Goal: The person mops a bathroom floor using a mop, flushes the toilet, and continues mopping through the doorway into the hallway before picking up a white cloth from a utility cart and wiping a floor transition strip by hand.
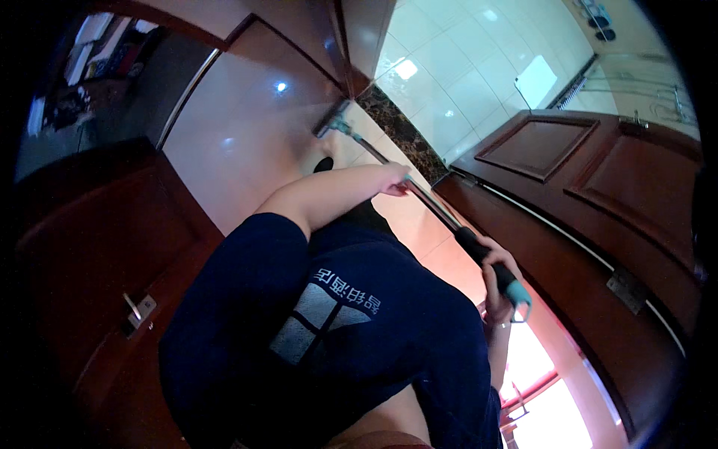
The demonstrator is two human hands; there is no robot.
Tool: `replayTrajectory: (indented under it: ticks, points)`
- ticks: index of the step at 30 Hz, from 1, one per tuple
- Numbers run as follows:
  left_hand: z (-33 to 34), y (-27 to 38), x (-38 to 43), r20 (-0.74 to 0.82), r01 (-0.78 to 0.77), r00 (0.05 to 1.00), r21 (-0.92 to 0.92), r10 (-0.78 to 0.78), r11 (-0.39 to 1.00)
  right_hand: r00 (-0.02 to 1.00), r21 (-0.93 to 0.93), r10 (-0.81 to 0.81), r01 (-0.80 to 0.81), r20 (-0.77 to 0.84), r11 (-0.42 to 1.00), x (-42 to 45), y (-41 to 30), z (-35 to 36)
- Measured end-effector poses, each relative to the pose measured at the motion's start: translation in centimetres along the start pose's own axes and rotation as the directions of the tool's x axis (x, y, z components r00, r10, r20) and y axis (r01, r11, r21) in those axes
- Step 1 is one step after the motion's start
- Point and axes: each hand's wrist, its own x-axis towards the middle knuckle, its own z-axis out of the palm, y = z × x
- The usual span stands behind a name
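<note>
A flat-headed mop with a long metal pole point(440, 209) runs diagonally across the view. My left hand point(396, 178) is wrapped around the middle of the pole, by a teal collar. Lower down, my right hand point(498, 272) grips the black foam handle point(472, 246) near its teal hanging loop point(519, 297). The mop head point(332, 119), with a teal joint, rests on or just above the pale tiled floor point(224, 140), close to a dark door-frame corner. Its underside is hidden. Part of a dark shoe point(323, 165) shows below it.
A brown marbled threshold point(401, 132) borders a white-tiled room at upper right. One dark wooden door point(561, 168) stands on the right; another, with a metal handle point(134, 308), is at left. A metal strip point(188, 98) edges a darker floor with blurred items beyond.
</note>
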Motion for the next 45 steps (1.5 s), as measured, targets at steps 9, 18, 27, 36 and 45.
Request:
replayTrajectory:
  ticks: [9,18,27,36,45]
  points:
    - [11.9,4.0,-2.0,0.245,-0.057,0.948,-0.501,0.205,0.863,0.900,-0.032,-0.436,0.436,-0.004,0.899,5.5,-7.1,-1.3]
    - [9.2,5.2,-10.8,0.410,0.071,0.853,-0.704,0.322,0.707,0.743,-0.091,-0.455,0.563,0.492,0.822,8.3,-13.1,5.3]
    - [-7.2,3.3,-19.8,0.429,-0.204,0.551,-0.763,0.716,0.614,0.661,-0.202,-0.336,0.599,0.671,0.775,17.5,-6.9,20.0]
    - [-32.6,1.0,-26.1,0.027,-0.143,0.768,-0.966,0.640,0.214,0.597,0.538,-0.683,0.442,0.421,0.718,17.1,-20.1,43.6]
    - [-55.3,3.4,-27.7,-0.391,-0.266,0.822,-0.906,0.414,-0.329,0.298,0.762,-0.930,0.544,0.214,0.350,18.3,-33.1,54.6]
